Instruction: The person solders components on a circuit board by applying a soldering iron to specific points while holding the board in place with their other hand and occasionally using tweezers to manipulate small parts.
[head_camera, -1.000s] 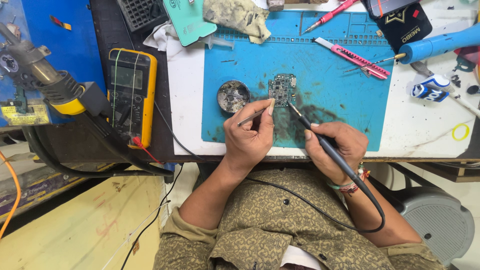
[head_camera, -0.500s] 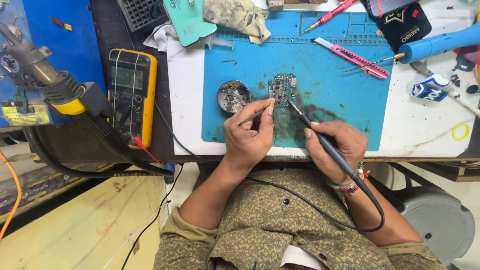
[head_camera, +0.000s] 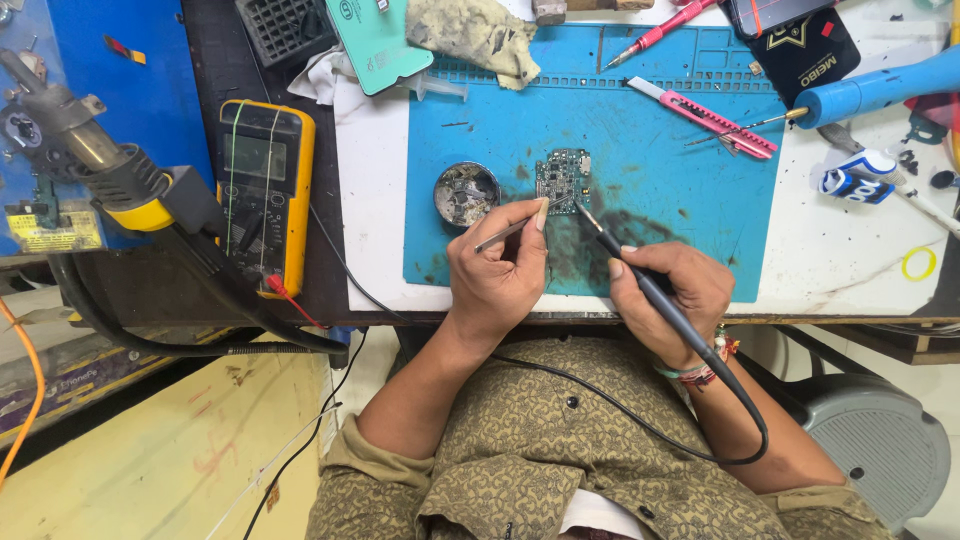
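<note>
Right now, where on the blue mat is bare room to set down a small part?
The blue mat is bare between the circuit board and the pink utility knife, and at its lower right, beside the right hand. It is crowded near the round tin, the left hand and the soldering iron.

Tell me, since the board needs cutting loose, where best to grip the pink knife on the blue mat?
Probably by the pink knife's long handle near the middle, fingers across its narrow width, coming from above. It lies flat and slanted on the blue mat, and the metal probe crosses near its lower right end, so keep clear of that end.
</note>
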